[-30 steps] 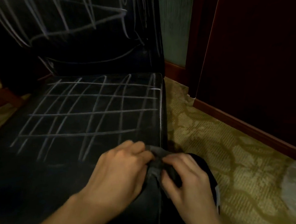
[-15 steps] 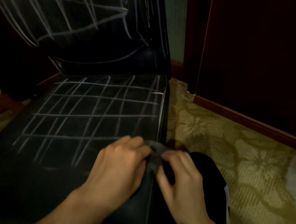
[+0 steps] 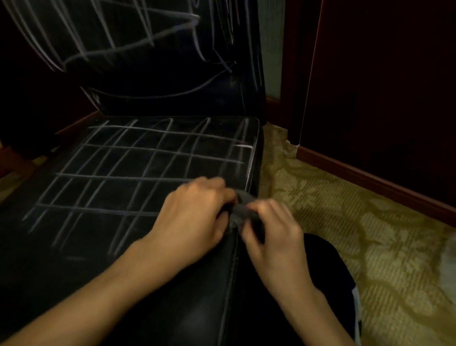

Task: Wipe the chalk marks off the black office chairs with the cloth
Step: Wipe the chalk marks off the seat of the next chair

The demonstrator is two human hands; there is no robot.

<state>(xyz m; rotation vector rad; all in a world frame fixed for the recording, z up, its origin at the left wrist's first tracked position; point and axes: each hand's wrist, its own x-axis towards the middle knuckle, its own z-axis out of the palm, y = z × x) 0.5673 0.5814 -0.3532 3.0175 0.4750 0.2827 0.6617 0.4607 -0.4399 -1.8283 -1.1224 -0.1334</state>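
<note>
Both hands are pinching a small grey cloth (image 3: 241, 210) between them at the right-hand edge of the seat (image 3: 146, 172): the left hand (image 3: 194, 219) is curling its fingers round the cloth's near side, and the right hand (image 3: 273, 235) is gripping the other side with bent fingertips. Most of the cloth is hidden inside the two grips, so how it is folded cannot be told. It is lying just above the seam that runs along the seat's right border, close to the near right corner of the chalk grid (image 3: 152, 164).

That grid of pale lines is covering most of the seat, and loose chalk scribbles (image 3: 104, 29) are crossing the backrest (image 3: 152, 78) behind it; neither area is showing any cleaned patch. The step in hand appears to be gathering the cloth into a usable pad. To do this well, the cloth is best bunched into a flat, firm wad that one hand can press fully against the leather, with a clean face turned downward. Strokes running along the lines, overlapping from the near corner outward, would likely lift the chalk rather than smear it. Beside the chair, patterned carpet (image 3: 352, 235) is meeting a dark wooden skirting board (image 3: 382, 183).
</note>
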